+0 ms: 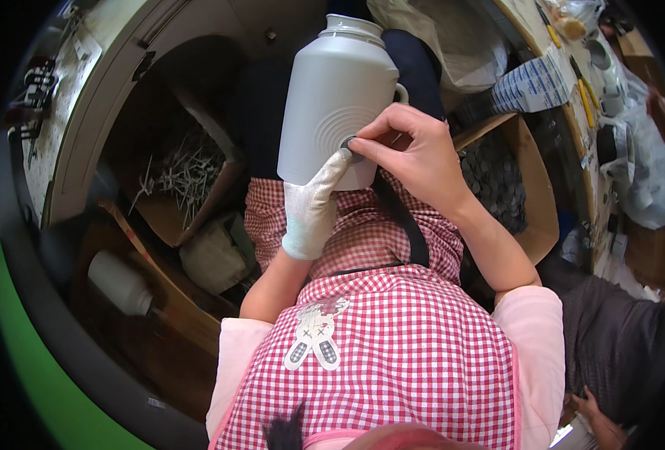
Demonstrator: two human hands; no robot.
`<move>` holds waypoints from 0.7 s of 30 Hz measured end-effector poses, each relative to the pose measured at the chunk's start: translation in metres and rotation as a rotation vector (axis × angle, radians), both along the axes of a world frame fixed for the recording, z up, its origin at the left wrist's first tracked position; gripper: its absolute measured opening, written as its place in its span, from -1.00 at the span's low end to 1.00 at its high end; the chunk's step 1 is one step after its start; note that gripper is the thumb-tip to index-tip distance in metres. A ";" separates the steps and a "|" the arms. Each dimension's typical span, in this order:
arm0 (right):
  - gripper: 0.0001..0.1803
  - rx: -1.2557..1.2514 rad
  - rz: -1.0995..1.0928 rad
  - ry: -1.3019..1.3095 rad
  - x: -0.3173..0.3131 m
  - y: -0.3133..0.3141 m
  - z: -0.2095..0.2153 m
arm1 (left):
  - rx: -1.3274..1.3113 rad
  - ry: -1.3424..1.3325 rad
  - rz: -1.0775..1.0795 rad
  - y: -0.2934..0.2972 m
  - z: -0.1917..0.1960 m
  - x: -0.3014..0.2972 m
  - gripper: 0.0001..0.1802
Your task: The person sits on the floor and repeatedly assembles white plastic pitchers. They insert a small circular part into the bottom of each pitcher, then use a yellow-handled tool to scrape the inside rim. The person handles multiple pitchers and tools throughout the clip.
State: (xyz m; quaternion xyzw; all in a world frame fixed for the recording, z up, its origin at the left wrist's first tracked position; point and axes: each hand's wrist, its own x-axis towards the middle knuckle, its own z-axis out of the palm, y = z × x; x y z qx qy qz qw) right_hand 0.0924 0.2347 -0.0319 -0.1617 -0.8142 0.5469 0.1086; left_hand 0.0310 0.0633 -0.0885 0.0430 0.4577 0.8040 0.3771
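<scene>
A pale grey plastic jug body lies across my lap, its round neck pointing away from me and a small handle on its right side. Raised rings are moulded into the wall that faces up. My left hand, in a white glove, holds the jug's near end; the thumb lies on top and the other fingers are hidden underneath. With thumb and index finger, my bare right hand pinches a small dark grey disc against the jug near the rings' right side. The left thumb tip touches the disc too.
On the right, a cardboard box holds many grey discs. Thin white plastic scraps fill a box on the left, above another pale vessel. Yellow-handled tools lie on the right-hand bench. Another person's hand shows at lower right.
</scene>
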 end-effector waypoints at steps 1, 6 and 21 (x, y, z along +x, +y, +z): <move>-0.85 0.086 0.021 0.067 0.000 0.001 0.000 | 0.015 -0.001 0.012 0.001 0.000 0.000 -0.56; -0.68 -0.337 -0.088 -0.200 0.005 0.011 -0.014 | -0.113 0.751 -0.010 -0.006 -0.015 -0.002 -0.29; -0.26 -0.040 -0.144 0.215 -0.038 -0.018 -0.060 | -0.154 0.582 0.140 -0.042 -0.068 -0.028 -0.48</move>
